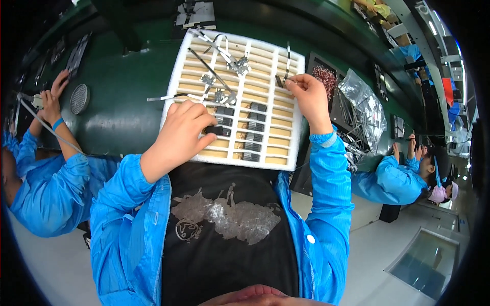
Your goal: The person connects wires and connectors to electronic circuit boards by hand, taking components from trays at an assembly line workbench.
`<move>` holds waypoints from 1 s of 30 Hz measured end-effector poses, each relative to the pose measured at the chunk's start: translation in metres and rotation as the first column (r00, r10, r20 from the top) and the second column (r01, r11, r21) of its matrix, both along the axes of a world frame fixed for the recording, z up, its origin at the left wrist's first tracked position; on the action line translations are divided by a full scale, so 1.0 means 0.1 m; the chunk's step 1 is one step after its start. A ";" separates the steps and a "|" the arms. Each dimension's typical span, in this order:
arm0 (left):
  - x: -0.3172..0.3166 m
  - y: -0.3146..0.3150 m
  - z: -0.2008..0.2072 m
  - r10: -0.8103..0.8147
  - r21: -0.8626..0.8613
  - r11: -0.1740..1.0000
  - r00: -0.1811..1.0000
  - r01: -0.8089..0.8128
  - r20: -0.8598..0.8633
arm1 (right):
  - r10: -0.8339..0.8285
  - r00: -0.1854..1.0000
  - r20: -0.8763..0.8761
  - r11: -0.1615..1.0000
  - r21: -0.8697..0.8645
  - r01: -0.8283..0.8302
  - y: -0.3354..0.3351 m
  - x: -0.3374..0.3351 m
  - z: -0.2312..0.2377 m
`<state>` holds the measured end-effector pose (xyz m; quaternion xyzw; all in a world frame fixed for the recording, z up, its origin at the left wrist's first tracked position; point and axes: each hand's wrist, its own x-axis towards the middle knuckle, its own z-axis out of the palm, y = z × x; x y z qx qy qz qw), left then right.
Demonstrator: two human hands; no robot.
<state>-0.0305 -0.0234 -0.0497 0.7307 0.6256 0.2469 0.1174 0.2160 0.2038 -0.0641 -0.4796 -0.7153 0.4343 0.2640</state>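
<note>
Long narrow slots fill the white foam tray (275,165) on the green desk (117,115); I see black ribbed blocks (255,126) seated low in it and metal parts (239,66) with strips strewn across its upper left. My right hand (310,97) pinches a small black piece (279,80) near the tray's right edge; my left hand (178,130), curled, grips a black block (218,131). Leftward, desk surface stretches to a round dish (79,99); red pieces (325,76) crowd the right.
</note>
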 end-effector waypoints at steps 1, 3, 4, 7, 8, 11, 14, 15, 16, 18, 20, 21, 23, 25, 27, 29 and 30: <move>0.00 0.02 -0.01 -0.002 0.001 1.000 1.000 0.002 -0.014 | -0.028 0.992 0.121 0.994 0.107 0.015 -0.02 -0.02 0.01; -0.01 0.04 -0.02 -0.009 -0.005 1.000 1.000 0.009 -0.026 | -0.042 0.990 0.138 0.987 0.158 0.019 -0.03 -0.03 0.01; -0.02 0.05 -0.03 -0.009 -0.007 1.000 1.000 0.009 -0.015 | -0.044 0.992 0.121 0.985 0.173 0.022 -0.03 -0.03 0.00; 0.00 0.09 -0.02 -0.012 0.008 1.000 1.000 0.012 0.008 | -0.047 0.996 0.071 0.990 0.139 0.037 -0.04 -0.02 0.09; -0.01 0.09 0.00 -0.006 -0.018 1.000 1.000 0.006 0.011 | -0.028 0.998 -0.048 0.999 0.044 0.030 -0.07 -0.01 0.14; -0.04 0.06 -0.01 0.002 -0.031 1.000 0.999 0.000 0.047 | 0.008 0.983 -0.182 0.997 -0.074 -0.022 -0.08 0.00 0.26; -0.04 0.09 0.00 -0.012 -0.067 0.998 0.997 0.017 0.072 | 0.017 0.958 -0.286 0.979 -0.191 -0.075 -0.06 0.03 0.36; -0.05 0.10 0.00 -0.020 -0.094 0.995 0.996 0.028 0.087 | 0.015 0.957 -0.288 0.978 -0.194 -0.073 -0.04 0.02 0.39; -0.05 0.10 0.00 -0.019 -0.097 0.995 0.996 0.028 0.085 | 0.028 0.959 -0.284 0.979 -0.188 -0.084 -0.03 0.01 0.41; -0.05 0.10 0.00 -0.027 -0.090 0.995 0.994 0.037 0.102 | 0.027 0.975 -0.220 0.985 -0.159 -0.064 0.03 -0.05 0.42; -0.05 0.12 0.00 -0.036 -0.089 0.995 0.995 0.045 0.094 | 0.009 0.993 -0.120 0.999 -0.042 -0.014 0.16 0.01 0.21; -0.05 0.12 0.01 -0.039 -0.084 0.995 0.995 0.047 0.088 | -0.016 1.000 -0.021 0.996 0.085 0.017 0.24 0.04 0.07; -0.06 0.12 0.01 -0.029 -0.084 0.996 0.996 0.036 0.079 | -0.077 0.984 0.162 0.945 0.325 0.021 0.25 0.03 -0.08; -0.06 0.10 0.00 -0.013 -0.090 0.996 0.997 0.020 0.073 | -0.308 0.896 0.320 0.449 0.879 -0.160 0.03 -0.12 0.04; -0.05 0.09 0.01 -0.021 -0.053 0.998 0.997 0.025 0.070 | -0.237 0.939 0.248 0.449 0.885 -0.121 -0.04 -0.30 0.06; -0.05 0.08 0.00 -0.020 -0.050 0.998 0.998 0.023 0.059 | 0.133 0.973 0.189 0.811 0.544 -0.217 -0.11 -0.49 0.04; -0.06 0.08 -0.02 -0.015 -0.047 0.999 0.998 0.018 0.056 | 0.149 0.963 0.224 0.840 0.486 -0.243 -0.14 -0.62 0.02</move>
